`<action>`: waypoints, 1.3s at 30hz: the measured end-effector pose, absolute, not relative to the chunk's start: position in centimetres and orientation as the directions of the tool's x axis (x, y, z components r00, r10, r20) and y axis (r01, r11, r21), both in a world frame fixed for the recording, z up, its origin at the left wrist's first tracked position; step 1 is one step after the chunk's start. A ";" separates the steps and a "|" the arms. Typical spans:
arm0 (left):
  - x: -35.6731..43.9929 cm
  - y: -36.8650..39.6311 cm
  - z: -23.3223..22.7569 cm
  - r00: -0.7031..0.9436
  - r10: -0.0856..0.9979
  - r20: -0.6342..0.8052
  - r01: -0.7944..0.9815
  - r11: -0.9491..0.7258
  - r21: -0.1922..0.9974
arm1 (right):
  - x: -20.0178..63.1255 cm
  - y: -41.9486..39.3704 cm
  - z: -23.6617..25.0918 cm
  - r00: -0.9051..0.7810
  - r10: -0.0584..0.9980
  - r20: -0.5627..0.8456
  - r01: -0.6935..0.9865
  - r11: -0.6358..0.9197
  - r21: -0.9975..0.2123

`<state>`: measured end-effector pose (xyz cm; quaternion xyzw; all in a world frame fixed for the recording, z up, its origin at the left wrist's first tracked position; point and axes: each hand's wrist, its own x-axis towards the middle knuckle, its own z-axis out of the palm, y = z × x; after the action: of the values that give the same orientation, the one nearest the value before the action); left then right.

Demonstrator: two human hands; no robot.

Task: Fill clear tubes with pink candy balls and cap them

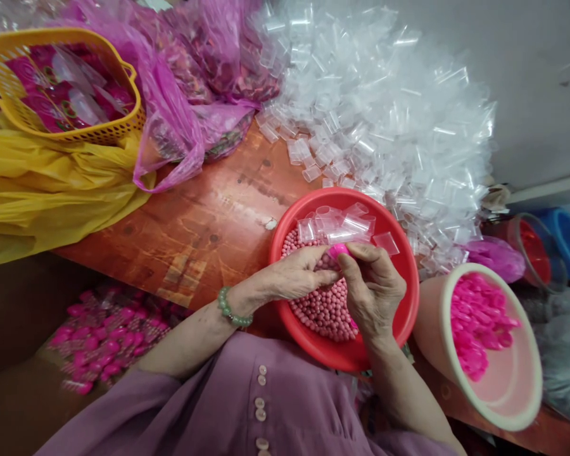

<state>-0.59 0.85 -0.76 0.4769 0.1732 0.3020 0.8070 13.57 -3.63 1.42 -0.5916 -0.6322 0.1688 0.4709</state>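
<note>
Over a red basin [278, 234], my two hands meet around a small clear tube with a bright pink cap [338, 251]. My left hand [304, 273], with a green bead bracelet [235, 309] at the wrist, is closed around the tube; pink beads seem to show through it, though fingers cover most. The thumb and fingers of my right hand [374, 288] are closed on the cap. Below them, the basin holds many round pink beads [323, 310] and several clear empty tubes [344, 225] at its far side.
Clear plastic tubes [399, 120] form a large heap at the back. A pale bucket [513, 392] of pink caps [479, 320] leans at right. Left are a yellow basket [99, 133] of packets and purple bags [180, 126]. Capped, filled tubes [104, 335] lie below the wooden table [218, 196].
</note>
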 end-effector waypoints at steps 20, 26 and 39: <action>-1.0 1.1 -0.5 0.798 0.599 -0.067 -0.395 0.602 0.694 | 14.6 -2.2 1.0 -0.455 0.710 0.537 0.812 0.578 -0.077; -1.1 0.7 -0.5 0.812 0.581 -0.049 -0.420 0.641 0.642 | 14.6 -2.3 0.9 -0.490 0.654 0.576 0.800 0.600 -0.001; -1.0 0.9 -0.7 0.787 0.606 -0.117 -0.393 0.638 0.662 | 14.7 -2.5 1.0 -0.490 0.676 0.551 0.785 0.616 -0.059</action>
<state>-0.98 0.91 -0.71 0.3195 0.1666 0.2808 0.8896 14.75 -2.53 0.97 -0.4262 -0.8571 -0.1007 0.2712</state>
